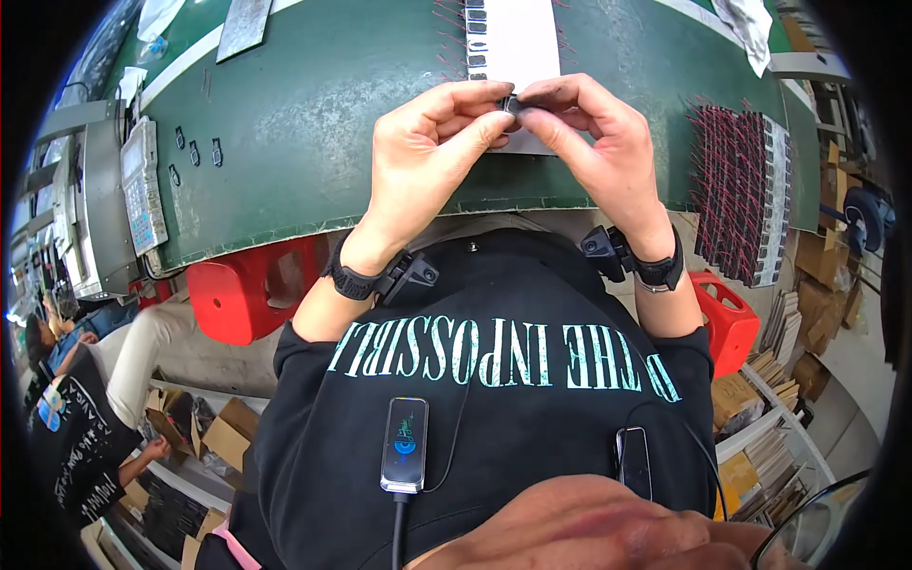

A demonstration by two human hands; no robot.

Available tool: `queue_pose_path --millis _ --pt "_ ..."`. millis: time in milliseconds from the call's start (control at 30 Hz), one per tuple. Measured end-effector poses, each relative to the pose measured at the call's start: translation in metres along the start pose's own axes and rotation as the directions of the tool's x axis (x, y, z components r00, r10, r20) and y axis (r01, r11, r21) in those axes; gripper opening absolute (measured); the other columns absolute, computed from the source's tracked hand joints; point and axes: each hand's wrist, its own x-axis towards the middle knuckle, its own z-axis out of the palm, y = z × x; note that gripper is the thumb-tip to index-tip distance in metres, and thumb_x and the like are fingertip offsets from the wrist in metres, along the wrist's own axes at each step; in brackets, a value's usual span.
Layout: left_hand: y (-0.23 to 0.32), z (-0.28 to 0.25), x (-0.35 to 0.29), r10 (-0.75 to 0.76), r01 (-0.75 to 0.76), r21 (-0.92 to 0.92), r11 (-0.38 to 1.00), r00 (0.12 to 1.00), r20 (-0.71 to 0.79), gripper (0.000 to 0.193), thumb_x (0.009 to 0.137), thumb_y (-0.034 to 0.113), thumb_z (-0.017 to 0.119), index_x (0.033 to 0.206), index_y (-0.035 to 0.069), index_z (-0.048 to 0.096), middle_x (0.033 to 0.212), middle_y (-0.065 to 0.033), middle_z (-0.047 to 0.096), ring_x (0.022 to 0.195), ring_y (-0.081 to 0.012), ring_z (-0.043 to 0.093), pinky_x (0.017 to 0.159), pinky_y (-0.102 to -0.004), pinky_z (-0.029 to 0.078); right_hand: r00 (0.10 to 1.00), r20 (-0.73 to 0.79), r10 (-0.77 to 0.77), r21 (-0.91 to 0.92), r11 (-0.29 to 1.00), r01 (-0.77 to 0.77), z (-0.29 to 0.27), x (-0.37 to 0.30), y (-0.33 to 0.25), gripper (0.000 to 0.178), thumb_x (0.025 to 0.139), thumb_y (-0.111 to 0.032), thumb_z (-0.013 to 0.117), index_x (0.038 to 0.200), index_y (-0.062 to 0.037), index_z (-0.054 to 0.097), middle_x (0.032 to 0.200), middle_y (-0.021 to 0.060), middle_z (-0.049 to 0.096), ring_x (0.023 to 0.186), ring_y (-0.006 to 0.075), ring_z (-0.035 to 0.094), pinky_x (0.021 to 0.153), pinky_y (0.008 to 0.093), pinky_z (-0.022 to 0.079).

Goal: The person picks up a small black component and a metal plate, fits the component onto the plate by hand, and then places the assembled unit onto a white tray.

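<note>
Over the near end of a white sheet point(522, 52), my left hand point(418, 142) and my right hand point(600, 138) meet fingertip to fingertip. Between them they pinch a small black part point(510, 104), mostly covered by the fingers, so its exact kind is hidden. Both hands are closed on it. Along the sheet's left edge runs a row of small black parts point(477, 43), with thin red wires sticking out to the side. Several loose small black parts point(194, 153) lie on the green table point(304, 123) to the left.
Rows of black parts with red wires point(736, 190) cover the table's right end. At the left stand a keypad device point(142, 190) and, farther back, a metal plate point(244, 27). Red stools point(233, 299) sit below the table edge. Another person point(90, 427) is at lower left.
</note>
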Motion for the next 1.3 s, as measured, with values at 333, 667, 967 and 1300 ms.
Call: queue_pose_path --millis 333,667,967,1300 --pt "0.0 0.0 -0.002 -0.01 0.009 0.042 0.999 1.0 0.025 0.029 0.093 -0.001 0.067 0.122 -0.004 0.066 0.101 -0.0081 0.072 0.089 -0.012 0.071 0.081 -0.0235 0.059 1.0 0.005 0.011 0.003 1.0 -0.011 0.001 -0.005 0.003 0.018 0.094 0.0 0.066 0.112 0.0031 0.065 0.104 0.0055 0.069 0.094 0.0114 0.068 0.085 0.024 0.055" --pt "0.003 0.003 0.001 -0.008 0.008 0.061 0.998 1.0 0.011 0.022 0.094 0.002 0.067 0.115 -0.004 0.068 0.099 -0.0067 0.073 0.087 -0.0113 0.07 0.079 -0.0229 0.057 0.982 0.083 0.171 0.345 0.919 -0.189 -0.004 0.005 0.003 0.018 0.094 -0.001 0.067 0.11 0.0024 0.062 0.102 0.0039 0.066 0.092 0.0097 0.065 0.086 0.0234 0.054" --pt "0.007 -0.012 -0.008 0.087 -0.088 0.265 0.96 0.996 0.015 0.022 0.092 0.004 0.069 0.113 0.0 0.068 0.103 -0.0074 0.073 0.089 -0.0128 0.07 0.08 -0.0252 0.056 0.997 -0.046 0.06 -0.236 0.969 -0.07 0.009 -0.004 -0.021 0.008 0.087 0.001 0.071 0.092 0.0043 0.065 0.083 0.0075 0.063 0.078 0.0143 0.063 0.074 0.0275 0.051" --pt "0.044 -0.224 0.013 0.621 0.003 0.999 -0.053 0.783 0.03 0.044 0.092 0.036 0.066 0.122 0.005 0.064 0.13 -0.0198 0.06 0.124 -0.0377 0.053 0.106 -0.0482 0.041 0.994 -0.032 0.101 -0.16 0.981 -0.105 -0.038 0.038 -0.023 0.01 0.093 -0.005 0.068 0.101 0.0007 0.066 0.091 0.0011 0.066 0.084 0.0077 0.059 0.079 0.0225 0.047"
